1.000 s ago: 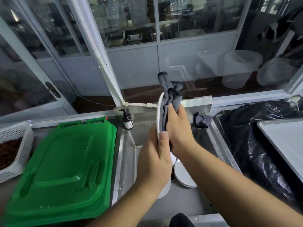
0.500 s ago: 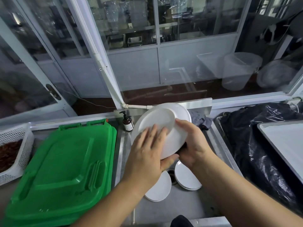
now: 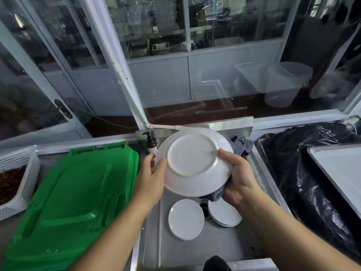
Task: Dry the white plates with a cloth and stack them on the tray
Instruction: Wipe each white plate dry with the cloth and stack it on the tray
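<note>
Both hands hold a white plate (image 3: pixel 192 163) above the sink, its underside turned toward me. My left hand (image 3: pixel 151 179) grips the plate's left rim. My right hand (image 3: pixel 237 179) grips the right rim and presses a grey cloth (image 3: pixel 216 193) against the plate's far side; only a corner of the cloth shows. Two more white plates lie in the sink below, one plate (image 3: pixel 185 219) on the left and one plate (image 3: pixel 224 214) on the right. A white tray (image 3: pixel 341 167) sits at the far right.
A steel sink (image 3: pixel 195 249) is below my hands. A green bin lid (image 3: pixel 68 202) lies left of it, a white basket (image 3: pixel 21 182) further left. A soap bottle (image 3: pixel 151 143) and another grey cloth (image 3: pixel 241 144) stand behind the plate. Black plastic (image 3: pixel 302 173) surrounds the tray.
The plate has turned from edge-on, wrapped in the cloth, to underside facing me. My left hand slid from the plate's back to its left rim. The cloth is now mostly hidden.
</note>
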A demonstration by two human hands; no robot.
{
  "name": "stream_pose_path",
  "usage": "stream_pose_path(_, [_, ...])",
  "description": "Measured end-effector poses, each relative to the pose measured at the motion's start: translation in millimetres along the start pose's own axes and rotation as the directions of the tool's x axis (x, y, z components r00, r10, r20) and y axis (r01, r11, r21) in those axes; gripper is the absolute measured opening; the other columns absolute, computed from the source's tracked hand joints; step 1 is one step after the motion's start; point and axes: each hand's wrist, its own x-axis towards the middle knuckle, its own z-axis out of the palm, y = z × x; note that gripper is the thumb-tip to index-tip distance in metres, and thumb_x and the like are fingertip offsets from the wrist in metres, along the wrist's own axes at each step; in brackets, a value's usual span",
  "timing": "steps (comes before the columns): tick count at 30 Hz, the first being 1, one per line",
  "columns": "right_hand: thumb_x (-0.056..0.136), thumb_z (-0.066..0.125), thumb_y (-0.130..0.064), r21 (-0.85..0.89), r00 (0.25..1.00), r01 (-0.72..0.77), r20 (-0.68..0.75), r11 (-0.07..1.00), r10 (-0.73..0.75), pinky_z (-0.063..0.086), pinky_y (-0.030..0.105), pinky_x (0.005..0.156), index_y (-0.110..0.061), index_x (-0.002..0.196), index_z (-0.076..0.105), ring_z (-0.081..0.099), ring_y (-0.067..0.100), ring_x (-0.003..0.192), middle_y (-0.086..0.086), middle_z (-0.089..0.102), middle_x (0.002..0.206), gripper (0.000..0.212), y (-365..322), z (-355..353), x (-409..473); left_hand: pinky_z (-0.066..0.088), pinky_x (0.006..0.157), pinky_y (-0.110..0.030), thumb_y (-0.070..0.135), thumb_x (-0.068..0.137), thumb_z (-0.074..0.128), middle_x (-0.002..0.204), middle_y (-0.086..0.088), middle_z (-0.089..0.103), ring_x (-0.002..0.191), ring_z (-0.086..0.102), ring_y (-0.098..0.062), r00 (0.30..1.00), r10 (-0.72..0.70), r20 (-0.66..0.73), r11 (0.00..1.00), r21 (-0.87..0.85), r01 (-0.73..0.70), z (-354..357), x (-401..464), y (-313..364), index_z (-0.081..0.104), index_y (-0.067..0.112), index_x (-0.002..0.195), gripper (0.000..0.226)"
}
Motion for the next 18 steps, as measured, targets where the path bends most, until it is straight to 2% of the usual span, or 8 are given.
stream_pose_path(2, [0.073,0.080,-0.025,-0.011,1.000,-0.005,-0.005,1.000,0.005,0.063,0.062,0.083,-0.005,0.123,0.074,0.078,0.043,0.090,0.023,0.078,0.114,0.055,2,-4,2,0.055,0.085,-0.036,0.037,0.104,0.062,0.121,-0.003,0.076,0.109,0.070,-0.020,0.965,-0.231,0.125,0.888,-0.378,0.261,1,2,-1,0.071,0.023,0.121,0.023])
stream_pose_path(5, [0.072,0.082,-0.025,-0.034,1.000,-0.030,-0.011,0.999,0.030,0.052,0.073,0.096,-0.004,0.124,0.073,0.077,0.046,0.096,0.025,0.077,0.119,0.057,3,-9,2,0.065,0.075,-0.036,0.020,0.093,0.070,0.118,-0.017,0.078,0.095,0.078,-0.024,0.910,-0.284,0.303,0.699,-0.584,0.413,-3,3,-2,0.070,0.008,0.128,0.037])
stream_pose_path(7, [0.073,0.082,-0.026,-0.039,0.999,-0.037,-0.004,0.999,0.037,0.050,0.073,0.102,-0.005,0.129,0.071,0.075,0.047,0.104,0.025,0.075,0.123,0.061,2,-9,2,0.065,0.067,-0.033,0.016,0.084,0.072,0.110,-0.017,0.080,0.088,0.079,-0.023,0.903,-0.288,0.317,0.651,-0.628,0.428,-3,2,0,0.067,0.003,0.128,0.046])
stream_pose_path(10, [0.077,0.079,-0.035,-0.015,1.000,-0.019,0.012,1.000,0.019,0.051,0.069,0.103,-0.007,0.131,0.073,0.073,0.046,0.110,0.025,0.073,0.129,0.061,-1,-9,1,0.065,0.065,-0.032,0.009,0.096,0.065,0.105,-0.016,0.081,0.087,0.080,-0.022,0.896,-0.309,0.320,0.620,-0.647,0.444,-3,1,2,0.065,0.002,0.126,0.031])
stream_pose_path(12, [0.082,0.075,-0.045,0.029,0.998,-0.040,0.048,0.999,0.038,0.057,0.063,0.098,-0.004,0.132,0.072,0.072,0.045,0.116,0.027,0.070,0.134,0.065,-3,-13,-1,0.065,0.065,-0.033,0.010,0.100,0.062,0.105,-0.017,0.081,0.088,0.080,-0.023,0.899,-0.308,0.312,0.638,-0.633,0.438,-8,2,2,0.065,0.003,0.125,0.026])
stream_pose_path(14, [0.096,0.060,-0.058,0.081,0.994,-0.096,0.055,0.992,0.092,0.061,0.060,0.090,0.000,0.130,0.073,0.072,0.046,0.115,0.030,0.069,0.134,0.068,-7,-20,-2,0.065,0.064,-0.033,0.009,0.101,0.061,0.105,-0.017,0.080,0.087,0.080,-0.023,0.912,-0.289,0.292,0.666,-0.622,0.411,-17,4,4,0.066,0.004,0.122,0.022])
stream_pose_path(16, [0.099,0.050,-0.069,0.084,0.989,-0.131,0.079,0.988,0.124,0.061,0.060,0.090,0.001,0.128,0.075,0.071,0.046,0.119,0.030,0.067,0.137,0.080,-12,-30,-3,0.065,0.065,-0.033,0.007,0.102,0.061,0.106,-0.017,0.080,0.087,0.080,-0.022,0.923,-0.274,0.269,0.691,-0.613,0.383,-24,5,7,0.066,0.005,0.122,0.021])
stream_pose_path(18, [0.100,0.044,-0.074,0.080,0.981,-0.156,0.130,0.985,0.145,0.060,0.060,0.093,0.002,0.137,0.068,0.066,0.046,0.127,0.030,0.063,0.143,0.088,-18,-33,-5,0.066,0.067,-0.033,0.007,0.102,0.060,0.104,-0.015,0.081,0.089,0.080,-0.023,0.927,-0.263,0.267,0.714,-0.592,0.373,-29,6,9,0.065,0.005,0.124,0.022])
